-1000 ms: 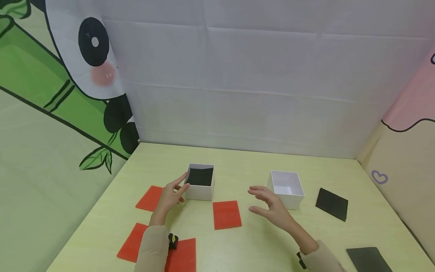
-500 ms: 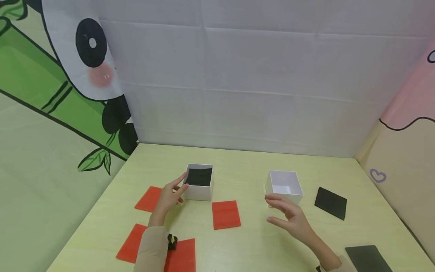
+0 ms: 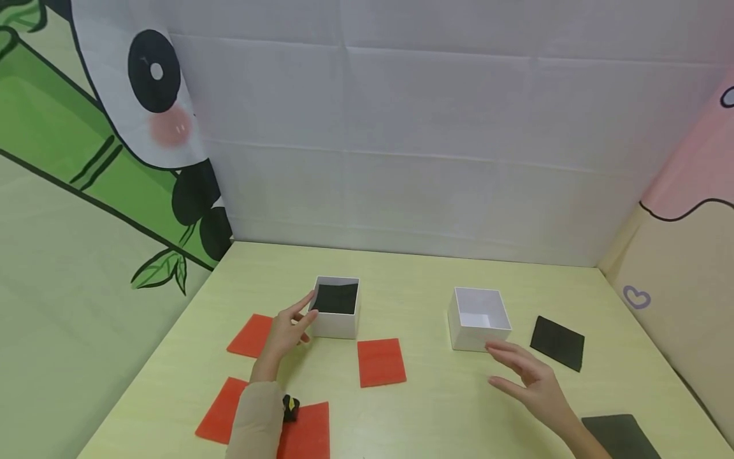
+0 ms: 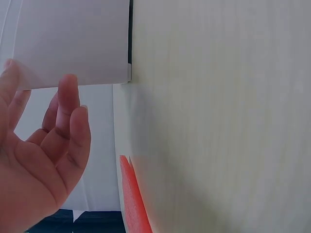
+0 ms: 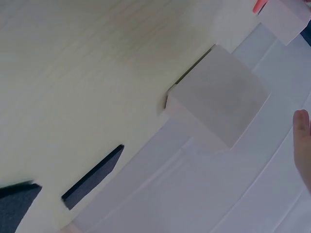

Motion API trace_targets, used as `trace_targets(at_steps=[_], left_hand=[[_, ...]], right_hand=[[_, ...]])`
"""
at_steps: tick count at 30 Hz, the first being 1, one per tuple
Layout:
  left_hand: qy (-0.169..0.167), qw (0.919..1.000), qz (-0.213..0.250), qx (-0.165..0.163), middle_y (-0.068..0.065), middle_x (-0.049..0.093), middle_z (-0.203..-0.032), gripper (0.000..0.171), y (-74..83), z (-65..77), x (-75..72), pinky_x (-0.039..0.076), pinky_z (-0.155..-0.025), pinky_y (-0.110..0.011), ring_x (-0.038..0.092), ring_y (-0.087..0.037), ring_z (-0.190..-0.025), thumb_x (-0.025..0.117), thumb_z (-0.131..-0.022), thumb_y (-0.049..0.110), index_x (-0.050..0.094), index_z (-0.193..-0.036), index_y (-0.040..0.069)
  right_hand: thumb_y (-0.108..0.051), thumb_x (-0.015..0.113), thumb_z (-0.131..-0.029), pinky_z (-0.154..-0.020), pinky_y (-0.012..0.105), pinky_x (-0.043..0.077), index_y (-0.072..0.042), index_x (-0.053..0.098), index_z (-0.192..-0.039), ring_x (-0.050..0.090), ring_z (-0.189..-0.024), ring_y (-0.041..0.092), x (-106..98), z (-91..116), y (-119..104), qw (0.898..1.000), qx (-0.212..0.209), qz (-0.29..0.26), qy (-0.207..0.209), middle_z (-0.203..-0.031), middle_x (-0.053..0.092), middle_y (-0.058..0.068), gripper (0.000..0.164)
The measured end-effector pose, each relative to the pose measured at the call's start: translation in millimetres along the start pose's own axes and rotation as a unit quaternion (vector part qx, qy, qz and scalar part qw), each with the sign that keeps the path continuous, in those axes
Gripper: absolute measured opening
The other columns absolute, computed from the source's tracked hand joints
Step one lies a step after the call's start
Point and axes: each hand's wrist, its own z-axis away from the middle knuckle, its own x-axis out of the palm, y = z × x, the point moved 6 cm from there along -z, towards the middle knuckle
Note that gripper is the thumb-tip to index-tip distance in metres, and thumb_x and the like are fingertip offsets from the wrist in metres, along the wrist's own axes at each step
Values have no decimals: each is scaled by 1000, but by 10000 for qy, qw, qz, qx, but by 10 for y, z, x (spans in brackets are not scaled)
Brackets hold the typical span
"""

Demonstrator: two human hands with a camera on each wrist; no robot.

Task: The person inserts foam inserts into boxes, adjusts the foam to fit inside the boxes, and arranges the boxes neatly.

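Note:
My left hand (image 3: 289, 331) touches the near left corner of a white box (image 3: 334, 326), its index finger along the left rim and its thumb at the front. A black square sheet (image 3: 337, 299) lies inside that box. In the left wrist view, the thumb and fingertips of my left hand (image 4: 48, 150) meet the edge of the white box (image 4: 73, 43). My right hand (image 3: 530, 382) hovers over the table with spread, relaxed fingers and holds nothing. It is in front of a second white box (image 3: 480, 338), whose visible inside is bare.
Right of the second box lie a black sheet (image 3: 558, 343) and a darker grey-black sheet (image 3: 621, 437). A red sheet (image 3: 381, 363) lies between the boxes; several more, including a red sheet (image 3: 306, 433), surround my left arm. White cloth (image 3: 401, 159) hangs behind the table (image 3: 413, 421).
My right hand has moved rightward and toward me, past the front of the second white box. My left hand stays at the first box's corner; the boxes and sheets have not moved.

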Motion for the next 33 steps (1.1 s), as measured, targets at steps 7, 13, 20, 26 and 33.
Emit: trace_targets(at_steps=[7, 13, 20, 26, 33], left_hand=[[15, 10000, 19, -86, -13, 51, -82, 55, 9, 2, -11, 41, -49, -25, 58, -26, -54, 59, -84, 40, 41, -135, 28], [-52, 9997, -53, -252, -12, 50, -82, 57, 9, -21, -3, 42, -50, -26, 58, -27, -56, 59, -84, 37, 39, -136, 26], [-95, 9996, -50, -280, -12, 50, -82, 55, 3, -4, 1, 41, -51, -27, 58, -27, -55, 59, -86, 35, 39, -136, 28], [-105, 9995, -66, -300, -14, 51, -84, 55, 8, -8, -4, 41, -50, -27, 58, -27, -56, 59, -86, 35, 39, -136, 28], [-114, 9994, -90, -310, -12, 50, -83, 55, -5, -13, 0, 40, -50, -26, 58, -26, -55, 58, -86, 34, 38, -137, 28]], right_hand=[[21, 66, -64, -84, 19, 40, 18, 53, -108, 49, -110, 15, -161, 198, 6, 9985, -209, 483, 126, -115, 53, 22, 46], [23, 68, -59, -85, 18, 39, 14, 56, -107, 50, -110, 12, -324, 348, -12, 9935, 33, 1121, 208, -116, 55, 15, 50], [24, 69, -55, -84, 13, 37, 9, 58, -108, 48, -110, 3, -502, 554, -53, 9760, 454, 2123, 170, -119, 54, 3, 56], [21, 70, -56, -72, 10, 43, 4, 60, -108, 46, -107, -5, -645, 702, -39, 9612, 982, 2564, 266, -118, 52, -10, 55], [9, 77, -51, -84, 5, 29, -1, 64, -104, 40, -111, -6, -732, 802, -46, 9407, 708, 3316, -71, -116, 53, -7, 55]])
